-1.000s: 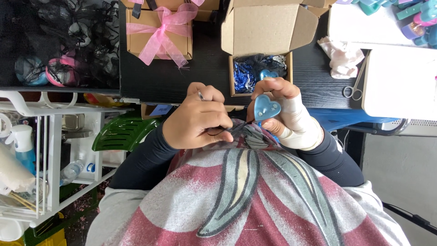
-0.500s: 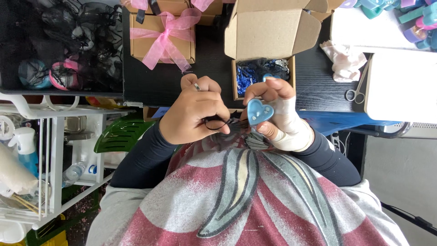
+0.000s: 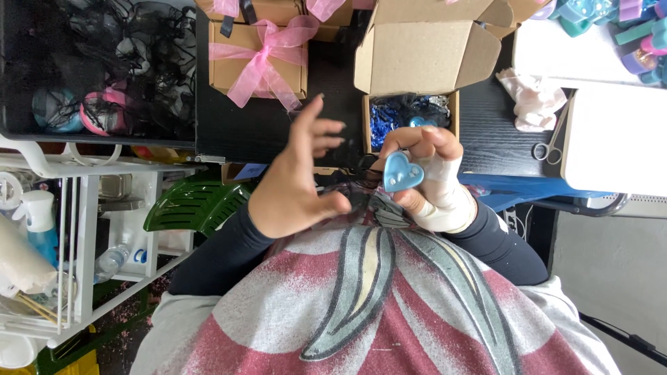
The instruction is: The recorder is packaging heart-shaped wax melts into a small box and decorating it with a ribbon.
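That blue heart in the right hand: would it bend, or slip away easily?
The blue heart probably stays stiff: it keeps its shape pinched in the right hand. Its glossy face suggests some slipperiness. It looks light, since fingertips alone carry it.

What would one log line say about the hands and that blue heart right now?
right hand: pinching small blue heart-shaped piece | left hand: open, fingers spread, holding nothing | behind: open cardboard box of blue shreds

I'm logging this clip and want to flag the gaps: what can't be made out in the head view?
- Contents of the open box: partly hidden behind the right hand and blue heart.
- Left hand: motion-blurred; whether the fingers pinch anything is unclear.
- Black bin: items obscured by netting.
- Coloured pieces: cut by the top edge.
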